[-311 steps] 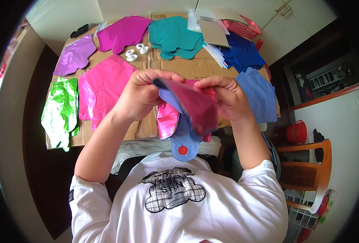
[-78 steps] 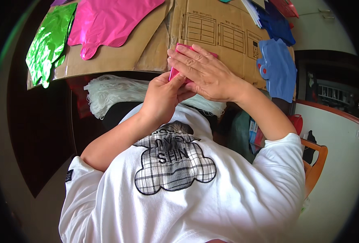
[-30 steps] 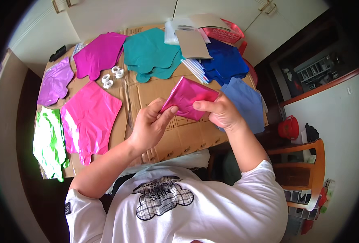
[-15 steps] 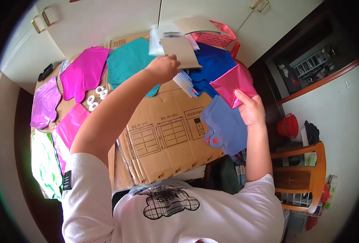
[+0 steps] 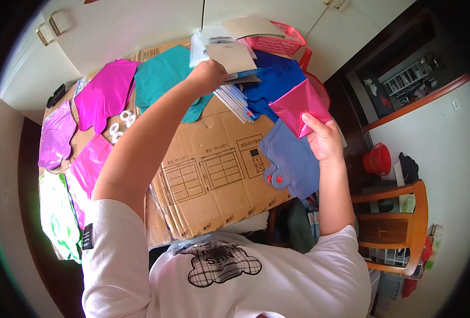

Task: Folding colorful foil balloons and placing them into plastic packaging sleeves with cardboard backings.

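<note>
My right hand (image 5: pixel 324 140) grips a folded glossy pink foil piece (image 5: pixel 301 108), thumb on top, raised over the right side of the table. At the far middle, my left hand (image 5: pixel 211 76) is closed at the near left edge of a beige card (image 5: pixel 232 57), which lies on a stack; its fingertips are partly hidden. A blue printed edge (image 5: pixel 244 75) shows beneath the card. Just below that hand, several thin white strips (image 5: pixel 234 103) lie fanned out. Dark blue foil (image 5: pixel 277 74) spreads beside the stack, and grey-blue foil (image 5: pixel 293 159) lies under my right forearm.
A cardboard sheet (image 5: pixel 200 140) covers the table. Flat foil shapes lie around it: teal (image 5: pixel 163 77), magenta (image 5: pixel 105 93), purple (image 5: pixel 57 135), pink (image 5: pixel 90 161) and green (image 5: pixel 57 212). White tape rolls (image 5: pixel 121 126) sit at left. A red basket (image 5: pixel 277 42) stands behind, a wooden chair (image 5: pixel 418 228) at right.
My left hand has shifted slightly left and nearer at the card stack, and the blue printed edge now shows below the card. My right hand still holds the pink foil piece.
</note>
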The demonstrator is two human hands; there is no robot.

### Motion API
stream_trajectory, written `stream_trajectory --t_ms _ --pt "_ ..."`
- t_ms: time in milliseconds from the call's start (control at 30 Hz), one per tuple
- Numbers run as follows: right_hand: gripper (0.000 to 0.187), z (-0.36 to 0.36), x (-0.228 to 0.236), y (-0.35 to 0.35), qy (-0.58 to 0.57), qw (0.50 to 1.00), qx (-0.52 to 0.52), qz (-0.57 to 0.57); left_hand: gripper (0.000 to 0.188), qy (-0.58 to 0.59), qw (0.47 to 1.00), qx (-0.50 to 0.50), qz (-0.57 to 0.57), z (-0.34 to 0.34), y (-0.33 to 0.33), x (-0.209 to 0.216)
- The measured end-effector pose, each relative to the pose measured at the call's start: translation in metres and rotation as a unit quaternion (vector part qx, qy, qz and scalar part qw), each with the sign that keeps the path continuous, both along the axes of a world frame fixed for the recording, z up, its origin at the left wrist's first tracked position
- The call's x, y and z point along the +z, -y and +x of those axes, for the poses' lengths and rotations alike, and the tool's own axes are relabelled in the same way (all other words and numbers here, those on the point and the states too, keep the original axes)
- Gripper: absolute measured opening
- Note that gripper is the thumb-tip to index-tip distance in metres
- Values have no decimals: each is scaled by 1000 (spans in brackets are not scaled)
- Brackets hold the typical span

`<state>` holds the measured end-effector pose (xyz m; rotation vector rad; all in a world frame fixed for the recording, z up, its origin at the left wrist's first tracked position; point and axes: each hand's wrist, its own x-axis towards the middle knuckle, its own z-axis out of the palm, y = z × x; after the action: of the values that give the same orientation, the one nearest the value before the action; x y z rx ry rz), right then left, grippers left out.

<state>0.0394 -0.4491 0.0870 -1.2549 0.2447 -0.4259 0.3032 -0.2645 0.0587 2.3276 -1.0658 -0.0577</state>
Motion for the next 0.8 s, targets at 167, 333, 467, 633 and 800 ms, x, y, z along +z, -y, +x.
stream_trajectory --t_ms 167,333,467,633,800 --pt "39 2 9 1 31 999 -8 34 14 175 978 -21 -108 -15 -35 32" --pt "38 -13 31 -16 75 997 20 26 16 342 930 -90 -100 -111 -135 79" --pt "34 -27 21 -50 18 993 105 48 30 283 951 -110 -65 -224 -217 66" --pt "18 -37 -12 -137 -103 967 232 -13 42 207 975 -39 -74 -303 -264 1" --pt "12 -55 -39 -190 -114 951 285 -47 36 167 963 99 -186 -352 -280 -55"
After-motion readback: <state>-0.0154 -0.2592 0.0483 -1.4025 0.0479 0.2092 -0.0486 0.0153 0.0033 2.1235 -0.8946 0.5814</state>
